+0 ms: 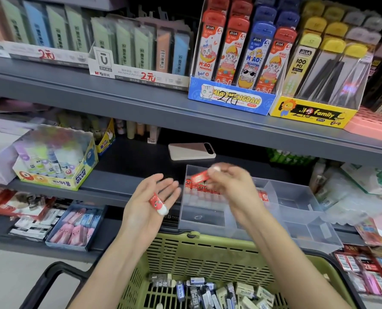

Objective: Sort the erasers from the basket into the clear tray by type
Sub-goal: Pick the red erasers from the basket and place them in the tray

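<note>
One type only has reached the clear plastic compartmented tray (pixel 297 204) so far: a row of red-sleeved erasers (pixel 204 188) stands along its far-left corner compartment. The other compartments look bare as far as visible, though motion blur and the forearm hide part of them. Right hand (pixel 230 186) pinches a red-sleeved white rubber eraser (pixel 199 176) by its end, just above that row. Left hand (pixel 150 201) is palm up with fingers nearly straight; a second red-sleeved eraser (pixel 158 204) lies loose on it, not gripped. The olive-green perforated plastic basket (pixel 207 253), below the shelf's front edge, holds a heap of black-, blue- and cream-wrapped erasers (pixel 207 288). Judgement: early stage; the red type is nearly placed, the other types untouched.
</note>
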The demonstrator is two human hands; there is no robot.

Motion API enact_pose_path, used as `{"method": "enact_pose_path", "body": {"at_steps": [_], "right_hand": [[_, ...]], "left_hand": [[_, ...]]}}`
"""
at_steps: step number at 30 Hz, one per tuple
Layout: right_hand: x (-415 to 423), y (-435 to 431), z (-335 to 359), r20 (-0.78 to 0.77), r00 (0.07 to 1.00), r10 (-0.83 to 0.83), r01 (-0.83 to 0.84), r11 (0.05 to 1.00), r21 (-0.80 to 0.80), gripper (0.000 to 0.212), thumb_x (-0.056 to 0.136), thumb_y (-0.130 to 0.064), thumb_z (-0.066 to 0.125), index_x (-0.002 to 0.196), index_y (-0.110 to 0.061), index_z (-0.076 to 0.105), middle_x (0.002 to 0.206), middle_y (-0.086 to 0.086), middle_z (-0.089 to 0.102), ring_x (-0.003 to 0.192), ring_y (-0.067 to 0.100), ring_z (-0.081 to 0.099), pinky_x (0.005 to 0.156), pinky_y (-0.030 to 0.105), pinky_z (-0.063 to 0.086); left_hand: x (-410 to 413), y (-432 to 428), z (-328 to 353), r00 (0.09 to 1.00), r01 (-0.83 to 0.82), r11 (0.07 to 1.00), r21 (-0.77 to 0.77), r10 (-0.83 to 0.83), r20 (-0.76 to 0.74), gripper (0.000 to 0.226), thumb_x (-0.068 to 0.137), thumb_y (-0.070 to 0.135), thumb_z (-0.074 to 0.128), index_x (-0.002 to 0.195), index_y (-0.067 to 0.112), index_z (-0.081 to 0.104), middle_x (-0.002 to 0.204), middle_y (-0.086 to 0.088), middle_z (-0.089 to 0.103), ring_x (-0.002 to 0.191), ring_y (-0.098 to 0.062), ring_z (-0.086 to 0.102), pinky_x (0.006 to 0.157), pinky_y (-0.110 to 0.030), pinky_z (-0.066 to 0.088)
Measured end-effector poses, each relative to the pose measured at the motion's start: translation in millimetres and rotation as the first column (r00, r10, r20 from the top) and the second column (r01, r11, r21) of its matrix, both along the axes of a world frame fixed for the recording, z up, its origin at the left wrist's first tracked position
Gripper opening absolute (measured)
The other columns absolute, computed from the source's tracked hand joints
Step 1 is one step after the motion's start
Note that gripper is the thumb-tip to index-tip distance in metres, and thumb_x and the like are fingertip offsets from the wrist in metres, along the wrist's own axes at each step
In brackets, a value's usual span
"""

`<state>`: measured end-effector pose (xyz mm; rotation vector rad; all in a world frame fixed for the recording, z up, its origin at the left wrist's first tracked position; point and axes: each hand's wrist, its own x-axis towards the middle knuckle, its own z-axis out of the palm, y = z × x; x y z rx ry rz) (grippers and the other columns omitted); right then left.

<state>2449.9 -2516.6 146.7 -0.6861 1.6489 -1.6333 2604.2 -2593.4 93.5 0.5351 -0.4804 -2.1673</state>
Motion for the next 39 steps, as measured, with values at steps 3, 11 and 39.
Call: {"method": "enact_pose_path", "body": {"at_steps": [3,11,39], "right_hand": [[-29.9,-8.0,-2.0,-0.134,0.989,-0.069,0.082,0.992,0.096,0.009,0.085,0.006,0.059,0.093,0.005,0.064,0.067,0.005,0.062,0.045,0.005,0.053,0.049,0.016,0.049],[-35.9,-38.5,-25.5,-0.456,0.875,0.165,0.080,0.878,0.471,0.017,0.082,-0.011,0.069,0.095,-0.006,0.060,0.063,0.010,0.063,0.047,0.013,0.059,0.064,0.031,0.056],[-9.1,9.4,-8.3,-0.092,0.991,-0.094,0.089,0.994,-0.059,0.008,0.092,0.001,0.053,0.098,-0.003,0.056,0.079,0.010,0.060,0.057,0.010,0.063,0.057,0.020,0.054]], "left_hand": [[0.0,-4.9,-2.4,0.996,-0.082,0.993,0.079,0.079,0.046,0.015,0.097,0.011,0.045,0.099,0.003,0.059,0.068,-0.006,0.055,0.059,-0.015,0.056,0.051,-0.025,0.048],[4.4,-12.1,-7.9,0.998,-0.057,0.996,0.069,0.054,0.039,0.036,0.081,-0.017,0.043,0.111,-0.003,0.056,0.088,-0.012,0.058,0.082,-0.026,0.068,0.068,-0.032,0.058],[-0.7,16.2,-14.2,0.700,0.272,0.579,-0.769,0.429,0.571,0.017,0.082,0.039,0.063,0.096,0.041,0.055,0.108,0.028,0.061,0.107,0.001,0.057,0.091,-0.018,0.043]]}}
